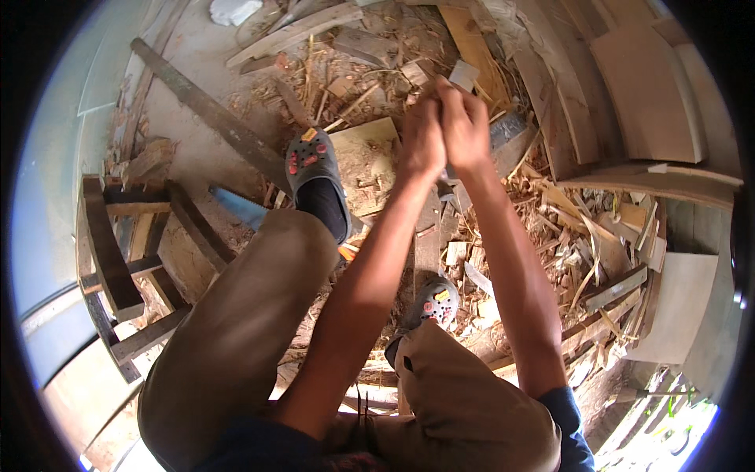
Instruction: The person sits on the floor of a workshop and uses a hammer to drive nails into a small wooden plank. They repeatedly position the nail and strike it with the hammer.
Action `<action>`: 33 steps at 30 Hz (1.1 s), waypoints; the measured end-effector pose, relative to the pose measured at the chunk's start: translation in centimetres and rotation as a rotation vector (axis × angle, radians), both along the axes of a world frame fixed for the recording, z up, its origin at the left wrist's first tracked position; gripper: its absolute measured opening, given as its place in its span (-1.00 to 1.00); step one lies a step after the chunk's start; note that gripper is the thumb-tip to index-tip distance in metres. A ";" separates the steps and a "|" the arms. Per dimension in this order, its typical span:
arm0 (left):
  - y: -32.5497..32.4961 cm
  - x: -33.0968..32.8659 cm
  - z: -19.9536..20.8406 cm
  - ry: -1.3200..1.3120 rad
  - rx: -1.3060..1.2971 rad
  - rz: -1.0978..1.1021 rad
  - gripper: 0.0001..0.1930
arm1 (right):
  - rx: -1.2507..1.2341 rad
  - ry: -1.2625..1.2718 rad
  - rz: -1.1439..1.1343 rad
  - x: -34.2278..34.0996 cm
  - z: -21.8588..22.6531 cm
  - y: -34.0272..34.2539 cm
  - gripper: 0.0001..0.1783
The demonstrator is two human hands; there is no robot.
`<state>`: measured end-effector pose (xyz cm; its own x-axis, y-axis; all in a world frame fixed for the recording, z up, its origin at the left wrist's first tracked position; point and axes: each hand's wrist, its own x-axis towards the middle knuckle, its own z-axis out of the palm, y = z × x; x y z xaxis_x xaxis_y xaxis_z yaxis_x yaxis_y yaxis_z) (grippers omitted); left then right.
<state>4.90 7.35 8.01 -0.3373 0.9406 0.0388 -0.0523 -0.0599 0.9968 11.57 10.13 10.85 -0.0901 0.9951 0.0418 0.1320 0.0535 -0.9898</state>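
Observation:
My left hand (pixel 421 141) and my right hand (pixel 465 122) are raised and pressed together, fingers closed around a tool handle that they mostly hide. A pale block end (pixel 464 75) pokes out above them, and a grey metal part (pixel 507 132) shows just to their right. Below the hands lies a light square board (pixel 370 149). My foot in a grey clog (pixel 313 161) rests on the board's left edge. My other clog (pixel 437 300) stands among chips nearer to me.
A long dark plank (pixel 212 114) runs diagonally at upper left. A dark wooden frame (pixel 118 252) stands at left, with a blue piece (pixel 240 206) near it. Curved plywood sheets (pixel 653 94) lean at right. Wood offcuts and shavings (pixel 582 236) cover the ground.

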 end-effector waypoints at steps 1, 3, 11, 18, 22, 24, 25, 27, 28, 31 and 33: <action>-0.1 0.2 0.4 -0.001 0.056 -0.016 -0.56 | 0.057 0.090 -0.013 0.0 0.3 -0.6 -0.54; -1.0 0.8 0.8 -0.027 0.129 -0.042 -0.58 | 0.114 0.027 -0.002 0.7 0.3 -1.5 -0.57; -1.6 -0.9 -2.1 -0.264 0.072 -0.157 -0.52 | 0.122 0.049 0.116 -0.3 -0.2 -1.0 -0.56; -7.3 -6.0 -10.5 -0.572 -0.180 0.126 -0.28 | -0.085 0.108 0.074 -2.4 -1.4 -0.5 -0.49; -9.5 -6.9 -12.0 -0.333 -0.313 0.055 -0.47 | -0.092 0.005 0.044 -3.2 -1.9 2.3 -0.46; -9.5 -6.1 -12.4 0.017 -0.260 0.030 -0.62 | -0.229 0.084 -0.006 -4.5 -2.2 4.8 -0.66; -9.1 -5.4 -12.3 0.050 -0.263 0.022 -0.59 | -0.222 0.024 0.002 -5.1 -2.4 6.0 -0.66; -8.6 -4.4 -12.4 0.121 -0.279 0.007 -0.50 | -0.217 -0.093 0.018 -6.3 -3.0 7.4 -0.64; -8.5 -4.4 -12.7 0.129 -0.231 -0.013 -0.50 | -0.295 -0.144 0.055 -6.6 -3.2 7.5 -0.62; -8.8 -3.9 -13.1 0.184 -0.182 -0.092 -0.46 | -0.429 -0.092 0.041 -6.2 -5.4 6.9 -0.63; -8.9 -3.4 -13.0 0.241 -0.144 -0.051 -0.44 | -0.403 -0.101 -0.053 -5.7 -6.5 8.3 -0.64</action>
